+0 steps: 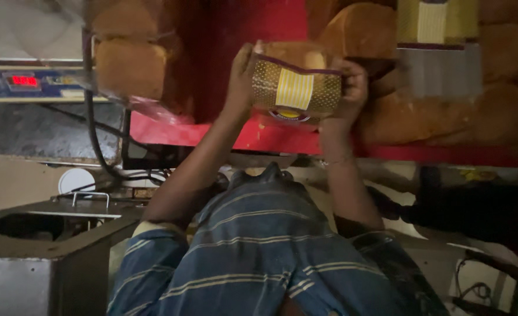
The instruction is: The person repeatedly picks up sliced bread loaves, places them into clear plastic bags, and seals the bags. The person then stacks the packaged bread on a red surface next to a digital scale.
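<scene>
Left hand [239, 79] and right hand [352, 88] both closed around bagged bread loaf [294, 82], gripping opposite ends, fingers curled on wrapper. Loaf held above red tray [212, 131], near frame centre. More unwrapped loaves [131, 64] at 10 o'clock, another packaged loaf [437, 47] at 2 o'clock. Digital scale [33, 82] with red display at 9 o'clock. Metal machine [42, 246] at 7 o'clock. Striped blue shirt [259, 251] at 6 o'clock.

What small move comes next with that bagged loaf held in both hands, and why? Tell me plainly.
Probably lower the bagged bread loaf with the yellow striped label onto the red tray. The left hand and right hand grip its two ends and hold it just above the tray, and unbagged brown loaves crowd both sides.
</scene>
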Action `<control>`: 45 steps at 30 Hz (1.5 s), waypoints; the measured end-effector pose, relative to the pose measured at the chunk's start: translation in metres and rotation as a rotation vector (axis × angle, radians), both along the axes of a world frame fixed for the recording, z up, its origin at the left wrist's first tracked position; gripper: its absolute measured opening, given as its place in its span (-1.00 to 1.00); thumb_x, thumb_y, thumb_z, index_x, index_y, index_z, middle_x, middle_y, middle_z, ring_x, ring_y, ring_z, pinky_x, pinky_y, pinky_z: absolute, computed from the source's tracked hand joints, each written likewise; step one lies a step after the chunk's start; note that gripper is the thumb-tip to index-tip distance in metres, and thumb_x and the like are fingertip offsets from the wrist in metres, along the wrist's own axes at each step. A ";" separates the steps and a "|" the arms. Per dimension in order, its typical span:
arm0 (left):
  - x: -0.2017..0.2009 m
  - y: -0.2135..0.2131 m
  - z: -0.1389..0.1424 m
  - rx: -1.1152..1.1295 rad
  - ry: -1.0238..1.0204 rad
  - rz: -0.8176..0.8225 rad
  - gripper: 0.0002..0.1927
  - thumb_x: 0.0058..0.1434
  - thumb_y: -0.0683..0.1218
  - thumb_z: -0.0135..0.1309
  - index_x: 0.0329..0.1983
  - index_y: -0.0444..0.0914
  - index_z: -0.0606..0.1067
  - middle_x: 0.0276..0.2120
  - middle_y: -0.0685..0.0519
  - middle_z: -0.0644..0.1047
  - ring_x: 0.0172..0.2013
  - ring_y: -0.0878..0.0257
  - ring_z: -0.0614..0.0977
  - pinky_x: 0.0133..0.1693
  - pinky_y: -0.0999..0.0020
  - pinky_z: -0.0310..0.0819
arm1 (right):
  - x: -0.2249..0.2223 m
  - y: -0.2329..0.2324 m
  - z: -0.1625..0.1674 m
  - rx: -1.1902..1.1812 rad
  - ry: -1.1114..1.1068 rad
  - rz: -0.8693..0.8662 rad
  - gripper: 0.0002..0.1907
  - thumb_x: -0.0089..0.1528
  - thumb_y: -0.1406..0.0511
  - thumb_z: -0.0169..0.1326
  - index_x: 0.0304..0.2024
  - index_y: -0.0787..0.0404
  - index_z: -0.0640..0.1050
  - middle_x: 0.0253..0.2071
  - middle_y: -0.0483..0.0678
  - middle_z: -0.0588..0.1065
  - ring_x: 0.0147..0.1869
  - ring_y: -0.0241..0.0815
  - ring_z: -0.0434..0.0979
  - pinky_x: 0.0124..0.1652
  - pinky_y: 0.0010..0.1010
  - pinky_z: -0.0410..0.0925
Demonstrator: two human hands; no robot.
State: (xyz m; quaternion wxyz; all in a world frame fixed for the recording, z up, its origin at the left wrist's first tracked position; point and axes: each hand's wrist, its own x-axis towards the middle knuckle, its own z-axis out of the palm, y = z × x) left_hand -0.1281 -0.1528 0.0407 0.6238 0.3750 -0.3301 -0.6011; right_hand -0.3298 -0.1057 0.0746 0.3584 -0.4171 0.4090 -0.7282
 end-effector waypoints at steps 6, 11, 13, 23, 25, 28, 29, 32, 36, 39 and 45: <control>-0.001 -0.004 -0.007 0.024 -0.287 0.000 -0.64 0.52 -0.01 -0.25 0.17 -0.30 0.44 0.02 -0.03 0.58 0.04 0.22 0.60 0.09 0.33 0.50 | -0.004 -0.001 -0.009 0.079 -0.126 0.117 -0.84 0.36 0.39 -0.06 -0.08 0.29 0.53 -0.15 -0.12 0.53 -0.07 -0.30 0.52 -0.03 -0.45 0.41; -0.001 -0.005 -0.007 0.061 0.271 -0.244 -0.48 0.52 0.11 -0.36 0.04 -0.36 0.49 -0.14 -0.07 0.60 -0.14 0.14 0.64 -0.06 0.20 0.56 | -0.005 0.004 -0.002 0.146 0.079 0.078 -0.84 0.35 0.46 -0.03 -0.05 0.31 0.54 -0.11 -0.12 0.55 -0.01 -0.33 0.52 0.02 -0.47 0.40; 0.004 -0.002 -0.001 0.097 0.320 -0.204 -0.59 0.50 0.06 -0.30 0.05 -0.29 0.47 -0.13 -0.02 0.58 -0.11 0.20 0.63 -0.04 0.26 0.56 | -0.003 0.006 0.005 0.042 0.201 -0.029 -0.86 0.35 0.49 0.05 -0.04 0.32 0.53 -0.07 -0.10 0.54 0.03 -0.31 0.51 0.07 -0.47 0.40; 0.005 -0.010 -0.002 -0.019 -0.011 -0.085 -0.85 0.47 -0.15 -0.18 -0.04 -0.21 0.43 -0.19 0.13 0.50 -0.19 0.37 0.53 -0.13 0.42 0.49 | 0.006 0.006 0.003 -0.006 0.014 -0.010 -0.81 0.35 0.52 -0.06 -0.05 0.29 0.53 -0.07 -0.09 0.52 0.03 -0.28 0.51 0.07 -0.44 0.41; 0.005 -0.009 -0.003 -0.026 -0.085 -0.071 -0.85 0.48 -0.14 -0.19 -0.08 -0.21 0.43 -0.21 0.12 0.50 -0.21 0.38 0.54 -0.15 0.43 0.50 | 0.004 0.005 0.004 0.028 -0.216 0.070 -0.79 0.38 0.46 -0.12 -0.07 0.30 0.54 -0.09 -0.06 0.53 0.01 -0.24 0.52 0.06 -0.42 0.42; 0.007 -0.006 0.006 -0.122 -0.197 -0.041 -0.86 0.55 -0.13 -0.16 -0.08 -0.23 0.42 -0.19 0.12 0.45 -0.19 0.37 0.50 -0.13 0.42 0.47 | 0.003 0.008 0.014 0.080 -0.062 0.005 -0.82 0.33 0.47 -0.05 -0.05 0.31 0.52 -0.06 -0.04 0.53 0.03 -0.20 0.53 0.08 -0.37 0.45; 0.009 -0.006 0.011 -0.175 -0.236 -0.032 -0.86 0.58 -0.13 -0.14 -0.08 -0.24 0.42 -0.18 0.13 0.43 -0.17 0.37 0.48 -0.12 0.42 0.45 | 0.003 0.009 0.018 0.088 0.072 -0.049 -0.80 0.29 0.50 0.00 -0.04 0.31 0.51 -0.04 -0.03 0.53 0.05 -0.20 0.53 0.10 -0.35 0.45; 0.010 -0.003 0.027 -0.187 -0.169 -0.064 -0.84 0.56 -0.10 -0.14 -0.06 -0.24 0.45 -0.21 0.13 0.46 -0.24 0.37 0.45 -0.19 0.43 0.39 | 0.007 0.011 0.029 -0.052 -0.168 0.042 -0.78 0.38 0.40 -0.10 -0.01 0.31 0.53 -0.03 -0.02 0.56 0.08 -0.18 0.56 0.15 -0.35 0.43; 0.007 -0.005 0.030 -0.249 -0.226 -0.045 -0.87 0.53 -0.10 -0.08 -0.02 -0.26 0.43 -0.19 0.11 0.43 -0.15 0.34 0.47 -0.08 0.39 0.42 | 0.010 0.011 0.024 -0.015 -0.153 -0.002 -0.80 0.39 0.39 -0.08 0.01 0.30 0.51 -0.02 -0.05 0.54 0.08 -0.23 0.53 0.14 -0.36 0.41; 0.004 -0.010 0.018 -0.113 -0.057 -0.102 -0.73 0.50 -0.01 -0.15 0.03 -0.29 0.42 -0.14 0.02 0.52 -0.14 0.27 0.56 -0.07 0.31 0.48 | 0.006 0.008 0.005 -0.004 -0.155 0.001 -0.79 0.40 0.36 -0.10 -0.03 0.31 0.54 -0.05 -0.08 0.53 0.05 -0.26 0.51 0.10 -0.39 0.40; -0.001 -0.012 0.003 0.044 0.046 -0.083 -0.48 0.54 0.12 -0.35 0.24 -0.34 0.38 0.11 -0.04 0.53 0.06 0.23 0.57 0.13 0.27 0.44 | -0.004 0.000 -0.019 0.051 -0.029 0.021 -0.85 0.39 0.39 -0.08 -0.15 0.28 0.53 -0.13 -0.08 0.51 -0.01 -0.27 0.49 0.03 -0.43 0.38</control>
